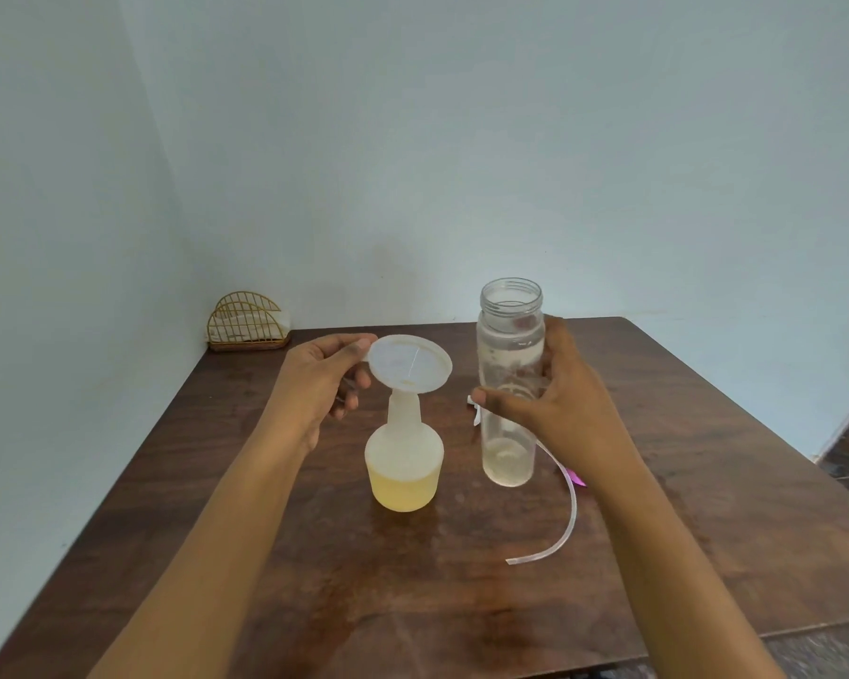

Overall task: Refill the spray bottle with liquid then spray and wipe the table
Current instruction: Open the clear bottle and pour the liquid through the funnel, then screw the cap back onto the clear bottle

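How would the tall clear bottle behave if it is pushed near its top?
Probably tips easily: the tall clear bottle is narrow and looks nearly empty, so likely light. Its cap is off, so any remaining liquid could spill. The right hand grips it.

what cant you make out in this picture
1. Head view: spray head, only a pink tip and its tube show; the right arm hides the rest.
2. Head view: clear bottle markings, partly covered by the right hand, too blurred to read.
3. Head view: wire holder contents, too small to tell.
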The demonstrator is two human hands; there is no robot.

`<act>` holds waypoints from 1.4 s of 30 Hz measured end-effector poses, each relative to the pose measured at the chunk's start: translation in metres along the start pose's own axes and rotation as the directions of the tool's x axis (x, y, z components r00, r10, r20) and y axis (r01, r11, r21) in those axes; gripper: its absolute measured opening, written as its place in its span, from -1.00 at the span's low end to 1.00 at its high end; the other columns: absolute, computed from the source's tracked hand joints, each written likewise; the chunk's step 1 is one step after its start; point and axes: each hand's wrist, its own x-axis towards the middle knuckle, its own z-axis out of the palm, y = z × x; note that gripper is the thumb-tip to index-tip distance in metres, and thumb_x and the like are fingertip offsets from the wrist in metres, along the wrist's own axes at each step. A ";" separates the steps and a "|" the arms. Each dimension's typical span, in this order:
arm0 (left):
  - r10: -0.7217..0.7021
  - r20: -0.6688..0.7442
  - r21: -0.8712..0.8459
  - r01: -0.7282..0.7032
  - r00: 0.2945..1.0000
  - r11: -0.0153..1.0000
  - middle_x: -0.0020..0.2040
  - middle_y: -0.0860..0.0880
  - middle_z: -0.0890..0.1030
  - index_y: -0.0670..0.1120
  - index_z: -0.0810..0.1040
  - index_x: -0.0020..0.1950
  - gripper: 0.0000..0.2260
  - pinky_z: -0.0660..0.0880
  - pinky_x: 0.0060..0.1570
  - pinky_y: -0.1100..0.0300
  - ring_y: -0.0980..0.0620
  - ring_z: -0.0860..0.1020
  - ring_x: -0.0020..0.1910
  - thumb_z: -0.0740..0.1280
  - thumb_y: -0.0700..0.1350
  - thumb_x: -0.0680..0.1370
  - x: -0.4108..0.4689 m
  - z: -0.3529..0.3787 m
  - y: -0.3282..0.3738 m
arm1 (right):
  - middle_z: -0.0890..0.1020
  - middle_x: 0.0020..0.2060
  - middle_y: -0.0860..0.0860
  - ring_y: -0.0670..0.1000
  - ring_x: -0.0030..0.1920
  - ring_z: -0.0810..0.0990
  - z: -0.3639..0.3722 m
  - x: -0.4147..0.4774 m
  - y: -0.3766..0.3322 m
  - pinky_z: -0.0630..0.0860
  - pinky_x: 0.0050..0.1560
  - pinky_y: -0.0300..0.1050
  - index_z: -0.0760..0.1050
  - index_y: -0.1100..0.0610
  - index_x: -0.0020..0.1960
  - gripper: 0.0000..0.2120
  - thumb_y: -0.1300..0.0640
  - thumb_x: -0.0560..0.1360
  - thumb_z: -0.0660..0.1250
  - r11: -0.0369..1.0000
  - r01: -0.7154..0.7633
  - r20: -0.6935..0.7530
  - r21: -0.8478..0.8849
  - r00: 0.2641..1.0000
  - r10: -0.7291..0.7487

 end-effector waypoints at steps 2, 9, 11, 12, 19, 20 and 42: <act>0.006 0.004 0.013 -0.006 1.000 1.000 -0.48 0.04 0.54 0.02 0.62 -0.05 -0.90 0.24 -0.64 0.33 0.14 0.39 -0.61 0.31 -0.05 0.57 -0.001 0.000 0.000 | 0.59 0.09 -0.15 -0.13 0.08 0.59 0.002 -0.006 -0.007 0.53 0.10 -0.16 0.31 -0.04 0.21 -0.33 -0.01 0.23 0.58 0.999 -0.012 0.020 0.053 1.000 0.011; 0.085 -0.114 0.082 -0.076 0.990 0.994 -0.40 0.02 0.56 0.04 0.60 0.04 -0.79 0.27 -0.57 0.29 0.16 0.42 -0.58 0.27 0.12 0.56 -0.022 -0.016 -0.003 | 0.59 0.07 -0.16 -0.21 0.04 0.58 0.021 -0.029 -0.023 0.51 0.03 -0.26 0.31 -0.07 0.18 -0.35 -0.02 0.23 0.59 0.992 -0.046 0.120 0.115 0.992 0.033; 0.203 -0.157 0.121 -0.185 0.967 0.975 -0.37 0.02 0.57 0.08 0.59 0.04 -0.84 0.31 -0.51 0.25 0.16 0.45 -0.52 0.28 0.08 0.56 -0.040 -0.025 -0.011 | 0.57 0.02 -0.22 -0.27 -0.01 0.57 0.030 -0.036 -0.027 0.47 -0.07 -0.40 0.30 -0.09 0.17 -0.37 -0.02 0.24 0.58 0.990 -0.060 0.178 0.125 0.983 0.037; 0.267 -0.131 0.135 -0.250 0.955 0.959 -0.34 0.01 0.58 0.11 0.59 0.06 -0.87 0.35 -0.47 0.24 0.15 0.49 -0.45 0.32 0.05 0.55 -0.049 -0.030 -0.016 | 0.56 -0.02 -0.25 -0.31 -0.04 0.57 0.036 -0.039 -0.028 0.47 -0.11 -0.45 0.29 -0.09 0.16 -0.37 -0.02 0.24 0.58 0.989 -0.066 0.205 0.134 0.978 0.038; 0.278 0.359 0.118 -0.339 0.891 0.933 0.24 0.20 0.52 0.25 0.26 0.43 -0.27 0.51 0.17 0.15 0.13 0.48 0.29 0.50 0.03 0.33 -0.094 -0.046 -0.068 | 0.59 0.00 -0.21 -0.26 0.00 0.55 0.088 -0.053 -0.028 0.51 0.02 -0.26 0.32 -0.01 0.22 -0.33 -0.02 0.23 0.58 0.992 -0.056 0.278 0.112 0.960 0.023; 0.262 0.361 0.093 -0.314 0.895 0.945 0.25 0.18 0.52 0.23 0.25 0.43 -0.24 0.51 0.19 0.13 0.11 0.50 0.28 0.52 -0.03 0.33 -0.096 -0.045 -0.075 | 0.59 -0.04 -0.22 -0.31 -0.06 0.54 0.095 -0.055 -0.029 0.48 -0.07 -0.38 0.32 0.00 0.22 -0.34 0.00 0.24 0.58 0.992 -0.054 0.279 0.113 0.960 0.020; 0.241 0.070 0.123 -0.248 0.968 0.961 0.16 -0.06 0.63 0.00 0.38 0.35 -0.36 0.55 0.15 -0.10 -0.03 0.63 0.12 0.54 -0.04 0.32 -0.096 -0.031 -0.110 | 0.53 0.18 -0.09 -0.15 0.16 0.48 0.115 -0.092 -0.002 0.45 0.17 -0.19 0.33 -0.02 0.37 -0.31 -0.01 0.32 0.52 0.999 -0.043 0.117 -0.021 0.992 0.046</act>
